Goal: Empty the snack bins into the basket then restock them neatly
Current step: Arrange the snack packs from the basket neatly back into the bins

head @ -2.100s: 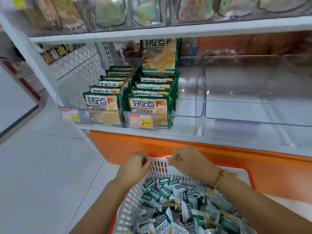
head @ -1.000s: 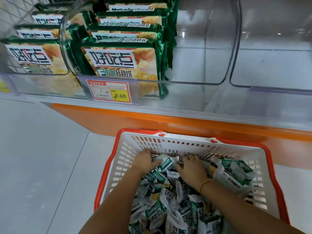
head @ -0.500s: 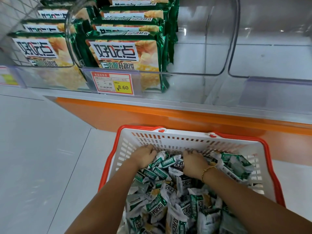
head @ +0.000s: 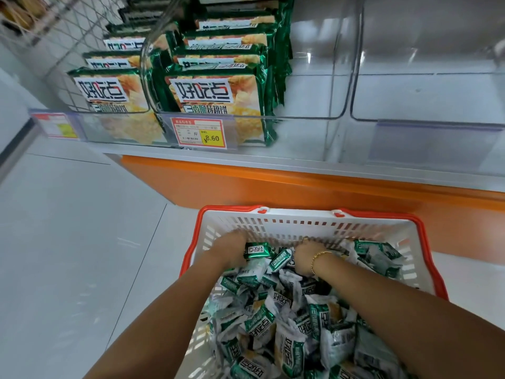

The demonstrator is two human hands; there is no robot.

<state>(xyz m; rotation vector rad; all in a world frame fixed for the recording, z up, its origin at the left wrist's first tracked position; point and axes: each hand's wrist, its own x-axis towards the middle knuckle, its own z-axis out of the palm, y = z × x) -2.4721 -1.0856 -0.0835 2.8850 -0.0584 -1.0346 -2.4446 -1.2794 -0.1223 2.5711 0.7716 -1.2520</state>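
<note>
The pale tiled floor (head: 68, 228) fills the left side, and a white shelf (head: 273, 160) on an orange base (head: 300, 192) runs across the top. On the shelf stand clear bins. The two bins on the right (head: 431, 97) and in the middle (head: 314, 86) have nothing inside. The left ones hold rows of large green packs (head: 216, 105), standing upright one behind the other. A red and yellow price tag (head: 200, 132) sits on the front of that bin.

The basket (head: 287, 224) is on the floor just in front of the orange base, white with a red rim. It is full of small green and white snack packets (head: 287, 324), lying mixed in all directions.

Both hands are at the far end of the basket, near its wall. The left hand (head: 232, 248) and the right hand (head: 303, 255) are pushed down among the packets. The fingers are hidden in the pile, so I cannot tell if they grip anything. A gold bracelet (head: 319, 258) is on the right wrist.

Two seconds before, the hands were above the rim; now they are down in the pile, almost where they were half a second ago.
</note>
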